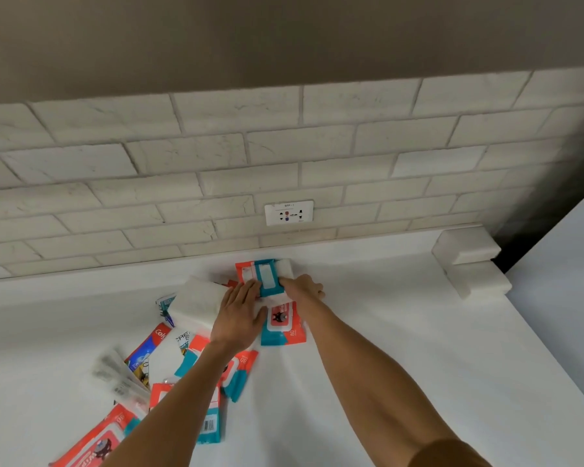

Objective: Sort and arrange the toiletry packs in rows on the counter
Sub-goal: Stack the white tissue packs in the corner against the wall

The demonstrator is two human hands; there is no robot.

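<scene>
An orange-and-teal wipes pack [265, 277] lies near the back of the white counter [402, 348], just below the wall. My left hand [238, 311] rests flat against its left side, and my right hand [302, 288] grips its right side. Another such pack [284, 326] lies face up just in front, between my wrists. A plain white pack [198, 303] sits to the left of my left hand. Several more orange-and-teal packs [213, 409] and a toothpaste box [147, 347] lie scattered at the front left, partly hidden by my left arm.
A tiled backsplash with a wall socket [289, 213] rises right behind the packs. A white stone block [469, 261] stands at the counter's back right corner. The counter's right edge runs diagonally down the right side. Silvery sachets [120, 379] lie at the far left.
</scene>
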